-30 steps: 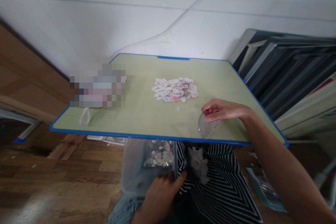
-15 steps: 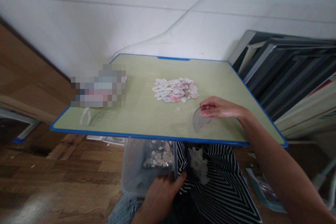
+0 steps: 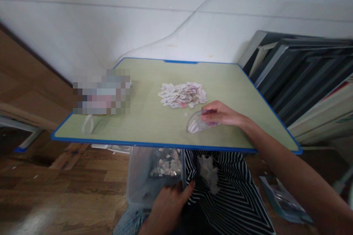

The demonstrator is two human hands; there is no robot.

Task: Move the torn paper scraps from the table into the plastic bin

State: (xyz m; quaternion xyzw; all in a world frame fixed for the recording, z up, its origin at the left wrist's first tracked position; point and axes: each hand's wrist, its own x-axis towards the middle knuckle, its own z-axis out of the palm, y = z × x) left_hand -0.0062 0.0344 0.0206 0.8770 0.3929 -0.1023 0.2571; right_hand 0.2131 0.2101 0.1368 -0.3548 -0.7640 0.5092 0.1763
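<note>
My right hand (image 3: 216, 113) is closed on a clear plastic protractor (image 3: 196, 123), pinched by its straight side above the tabletop. The protractor is tilted, with its curved edge toward the left. Just beyond it lies a heaped pile of small paper pieces (image 3: 182, 94), mostly white with pink and purple marks. One loose scrap rests between the pile and the protractor. Below the table, my left hand (image 3: 171, 203) grips the near right rim of a translucent plastic bin (image 3: 138, 191), its thumb against a striped black-and-white cloth (image 3: 234, 198). Small pale pieces lie in the bin.
The light green table (image 3: 132, 125) has a blue edge. A blurred-out item (image 3: 102, 93) with a white loop stands at its left. Dark flat panels (image 3: 298, 66) lean at the right, a cardboard box (image 3: 30, 73) stands left. Whitish scraps (image 3: 209, 172) lie on the cloth.
My right hand has moved left with the protractor, which now tilts differently and reaches closer to the loose scrap. My left hand stays at the bin.
</note>
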